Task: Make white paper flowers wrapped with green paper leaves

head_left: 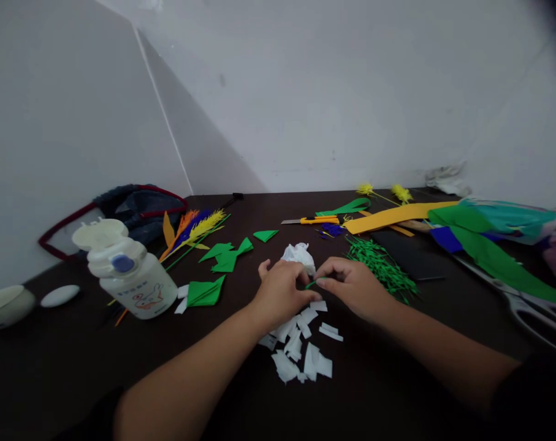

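Above the dark table, a thin green strip (311, 284) spans the small gap between my two hands. My right hand (358, 289) pinches one end of it between thumb and index finger. The other end meets the curled fingers of my left hand (280, 293), whose fingertips partly hide it. Just beyond the hands sits a crumpled white tissue (298, 253). Torn white paper pieces (296, 346) lie scattered below and between my wrists. A heap of shredded green strips (381, 266) is right of my right hand.
Green paper pieces (205, 291) and a white bottle (142, 285) with its lid up stand left. Behind are a yellow utility knife (319, 220) and an orange-yellow strip (397, 215). Scissors (530, 303) lie at right. Yellow, orange and purple grass-like stems (204, 226) rest back left.
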`<control>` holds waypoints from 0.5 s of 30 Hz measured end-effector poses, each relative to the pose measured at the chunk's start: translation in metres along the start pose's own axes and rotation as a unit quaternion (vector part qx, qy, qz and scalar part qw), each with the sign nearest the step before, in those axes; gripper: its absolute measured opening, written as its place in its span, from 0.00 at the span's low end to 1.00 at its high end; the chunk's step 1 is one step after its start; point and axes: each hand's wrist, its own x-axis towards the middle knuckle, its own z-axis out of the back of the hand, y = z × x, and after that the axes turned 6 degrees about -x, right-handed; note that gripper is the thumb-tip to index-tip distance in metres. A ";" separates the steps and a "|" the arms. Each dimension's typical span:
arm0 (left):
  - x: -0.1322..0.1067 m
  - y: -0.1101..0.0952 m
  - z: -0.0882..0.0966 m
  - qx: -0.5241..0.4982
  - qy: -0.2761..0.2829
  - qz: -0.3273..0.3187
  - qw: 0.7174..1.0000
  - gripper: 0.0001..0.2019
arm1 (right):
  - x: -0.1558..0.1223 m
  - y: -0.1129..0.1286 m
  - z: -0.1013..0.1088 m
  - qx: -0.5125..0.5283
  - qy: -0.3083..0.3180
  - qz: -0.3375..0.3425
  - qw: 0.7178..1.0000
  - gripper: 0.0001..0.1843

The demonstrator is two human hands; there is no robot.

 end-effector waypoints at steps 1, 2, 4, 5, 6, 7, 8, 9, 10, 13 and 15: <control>0.000 0.000 0.002 -0.029 0.027 0.002 0.999 0.10 | 0.000 0.000 0.001 0.008 0.000 0.004 1.000 0.03; 0.001 0.001 0.004 -0.060 0.056 0.000 0.997 0.11 | 0.000 0.000 0.001 0.016 0.001 0.009 1.000 0.04; 0.001 0.003 0.007 -0.119 0.105 -0.006 0.987 0.13 | 0.000 -0.001 0.003 0.030 0.002 0.018 0.999 0.03; 0.001 0.004 0.007 -0.140 0.118 -0.004 0.983 0.15 | 0.000 -0.001 0.003 0.034 0.004 0.020 0.999 0.03; 0.001 0.005 0.007 -0.156 0.124 0.002 0.980 0.15 | 0.000 -0.001 0.003 0.038 0.005 0.021 0.999 0.03; 0.001 0.006 0.007 -0.168 0.123 0.010 0.978 0.15 | 0.001 -0.002 0.003 0.041 0.007 0.021 0.999 0.03; 0.001 0.007 0.006 -0.177 0.118 0.019 0.977 0.15 | 0.001 -0.002 0.003 0.044 0.009 0.021 0.999 0.04; 0.001 0.007 0.004 -0.184 0.111 0.025 0.976 0.14 | 0.000 -0.001 0.003 0.049 0.007 0.020 0.999 0.04; 0.001 0.007 0.003 -0.188 0.102 0.031 0.976 0.12 | 0.000 -0.001 0.002 0.054 0.006 0.018 0.998 0.04; 0.001 0.007 0.000 -0.180 0.066 0.043 0.981 0.09 | 0.000 0.000 0.002 0.079 0.003 -0.010 0.997 0.03; 0.002 0.006 -0.001 -0.166 0.042 0.042 0.984 0.06 | 0.000 0.000 0.000 0.101 0.006 -0.034 0.994 0.03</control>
